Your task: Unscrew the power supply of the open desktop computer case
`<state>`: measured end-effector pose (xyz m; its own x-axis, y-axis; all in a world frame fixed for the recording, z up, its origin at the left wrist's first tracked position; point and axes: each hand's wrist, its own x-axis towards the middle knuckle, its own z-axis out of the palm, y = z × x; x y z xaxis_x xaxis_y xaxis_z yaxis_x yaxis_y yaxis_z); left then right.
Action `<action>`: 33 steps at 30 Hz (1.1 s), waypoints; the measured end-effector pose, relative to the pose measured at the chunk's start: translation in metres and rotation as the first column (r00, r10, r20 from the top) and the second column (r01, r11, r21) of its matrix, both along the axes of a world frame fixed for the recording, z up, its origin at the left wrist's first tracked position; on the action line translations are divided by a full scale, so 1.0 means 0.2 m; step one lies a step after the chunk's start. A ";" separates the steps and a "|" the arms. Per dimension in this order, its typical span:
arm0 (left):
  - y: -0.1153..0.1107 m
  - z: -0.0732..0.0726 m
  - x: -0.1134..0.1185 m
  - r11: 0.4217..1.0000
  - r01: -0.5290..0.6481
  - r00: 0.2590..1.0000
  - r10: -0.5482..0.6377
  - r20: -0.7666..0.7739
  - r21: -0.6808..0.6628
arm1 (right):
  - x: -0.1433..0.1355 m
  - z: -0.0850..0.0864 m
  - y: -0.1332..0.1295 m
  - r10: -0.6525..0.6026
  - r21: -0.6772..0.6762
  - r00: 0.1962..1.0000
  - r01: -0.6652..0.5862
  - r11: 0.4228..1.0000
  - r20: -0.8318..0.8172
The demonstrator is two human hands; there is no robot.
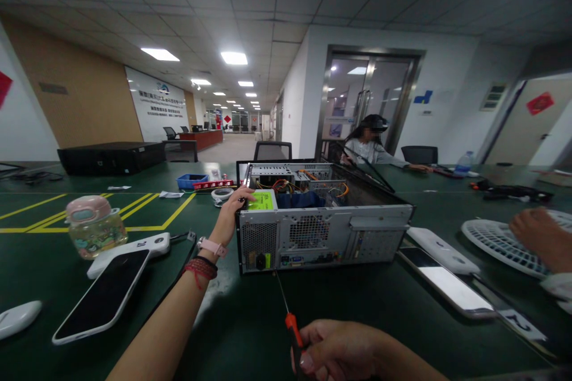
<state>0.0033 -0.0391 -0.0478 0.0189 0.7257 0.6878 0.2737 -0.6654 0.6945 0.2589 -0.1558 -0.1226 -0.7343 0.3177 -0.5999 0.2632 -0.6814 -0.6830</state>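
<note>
a white tag (521, 322) on the tabletop (250, 321) at the right reads "2". the white device (134, 250) beside the phone bears "21". lettering on the far wall sign (161, 104) is too small to read.

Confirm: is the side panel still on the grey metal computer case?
No: the grey metal computer case lies open on top, with its cables and green-labelled power supply exposed, and the left hand rests on its edge.

One open computer case (324, 232) under the left hand (236, 202) — one screwdriver (288, 315) in the right hand (339, 348). Two phones: one (102, 297) left of the left forearm, one (447, 283) right of the case. One water bottle (93, 226) far left — one fan grille (500, 241) far right.
</note>
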 end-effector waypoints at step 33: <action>0.01 -0.02 -0.01 0.998 0.060 0.997 -0.061 0.047 0.028 | 0.06 -0.05 0.01 0.037 -0.020 0.968 -0.043 0.999 -0.248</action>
<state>0.0019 -0.0369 -0.0515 0.0284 0.7055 0.7081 0.1992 -0.6982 0.6877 0.2719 -0.1537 -0.1326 -0.8725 0.2723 -0.4056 0.1155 -0.6916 -0.7129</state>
